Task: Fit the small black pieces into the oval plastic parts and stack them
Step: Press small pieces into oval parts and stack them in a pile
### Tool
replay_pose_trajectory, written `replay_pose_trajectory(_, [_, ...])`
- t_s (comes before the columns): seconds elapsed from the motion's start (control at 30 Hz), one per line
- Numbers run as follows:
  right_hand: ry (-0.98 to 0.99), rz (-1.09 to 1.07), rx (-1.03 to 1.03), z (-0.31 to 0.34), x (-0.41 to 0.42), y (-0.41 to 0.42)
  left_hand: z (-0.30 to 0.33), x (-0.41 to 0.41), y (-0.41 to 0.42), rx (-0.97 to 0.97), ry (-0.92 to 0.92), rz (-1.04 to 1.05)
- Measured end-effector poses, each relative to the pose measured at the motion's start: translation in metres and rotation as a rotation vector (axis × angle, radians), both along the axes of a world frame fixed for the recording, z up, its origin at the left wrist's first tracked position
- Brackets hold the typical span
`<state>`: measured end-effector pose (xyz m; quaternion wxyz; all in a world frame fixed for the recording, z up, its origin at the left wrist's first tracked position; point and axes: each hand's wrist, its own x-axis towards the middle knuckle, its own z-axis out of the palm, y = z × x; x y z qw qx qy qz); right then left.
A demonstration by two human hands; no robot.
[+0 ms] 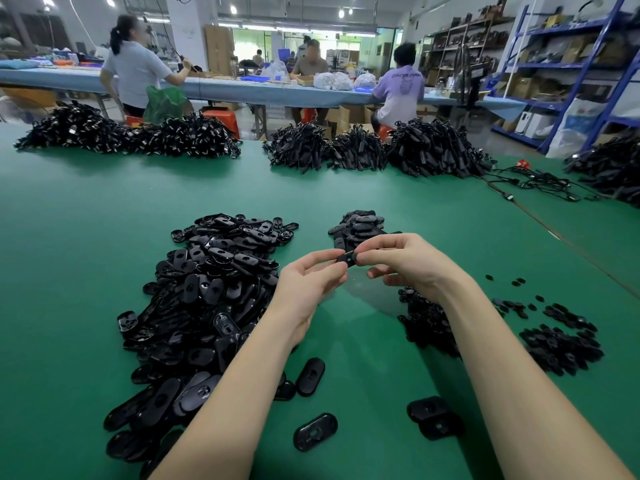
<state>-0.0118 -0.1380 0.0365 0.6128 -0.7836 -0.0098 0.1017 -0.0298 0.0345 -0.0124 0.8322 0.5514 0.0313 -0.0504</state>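
While raised above the green surface (86,237), one oval plastic part (347,259) is pinched between both grips.
It is clamped by left hand (311,282) and right hand (405,261) fingertips; the oval pile (207,289) lies left of them.

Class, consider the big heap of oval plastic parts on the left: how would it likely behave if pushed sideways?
The heap of oval parts is loosely piled, so it would probably slump and scatter. The glossy shells look slippery and likely slide easily over the green mat.
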Motion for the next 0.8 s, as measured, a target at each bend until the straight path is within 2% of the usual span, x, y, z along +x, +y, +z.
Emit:
replay_pose_trajectory(0.17, [-0.034, -0.037, -0.067, 0.0003, 0.0003, 0.0051, -0.0008, -0.0002, -0.0001, -0.014, -0.014, 0.001])
replay_pose_trajectory(0.8, [-0.002, -0.076, -0.066, -0.0078, 0.0083, 0.0052, -0.001, -0.0004, 0.0026, -0.004, -0.016, -0.014])
